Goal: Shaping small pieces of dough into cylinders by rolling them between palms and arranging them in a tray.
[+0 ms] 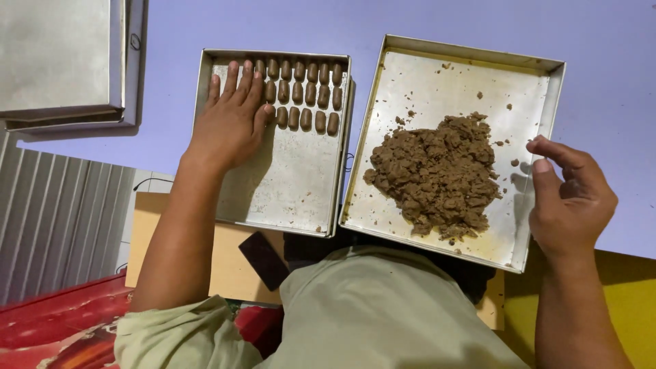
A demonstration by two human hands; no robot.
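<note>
My left hand (231, 119) lies flat, fingers together, in the left metal tray (287, 191), touching the rows of small brown dough pieces (305, 92) at its far end. Beside it stands the right metal tray (424, 75), which holds a crumbly heap of brown dough (439, 174). Over that tray's right rim hovers my right hand (570, 198), fingers loosely curled; nothing shows in it.
Stacked metal trays (65, 61) sit at the far left on the lilac table top (601, 41). A wooden board (225, 266) and a dark flat object (265, 258) lie under the near tray edges. Red cloth (55, 321) at bottom left.
</note>
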